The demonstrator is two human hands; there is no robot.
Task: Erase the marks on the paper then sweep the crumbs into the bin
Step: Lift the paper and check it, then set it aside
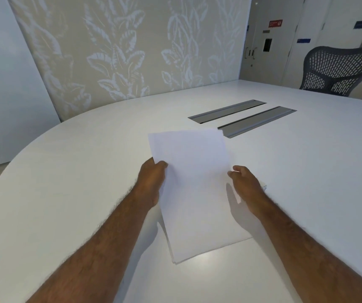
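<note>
Although both hands are already on the white rectangular sheet of paper (194,193), I judge that the task is near its beginning or perhaps between its two parts, and I cannot tell which. My left hand (151,182) grips the left edge of the sheet, with its fingers (161,165) closed over the border, so the far part of the paper is raised and the near end seems to rest on the wide white rounded worktop (66,182). My right hand (246,184) is at the right edge; its fingers are curled, but I cannot tell whether they pinch the paper or only touch it. Something small and white shows just behind this hand, maybe an eraser, but it is too hidden to be sure. On the sheet I see no clear marks, yet the surface is pale and a little blurred, so faint pencil lines may be there. I see no crumbs on the worktop and no bin anywhere in view. So erasing may be finished or not yet begun, and the sweeping into the bin is surely left to do.
</note>
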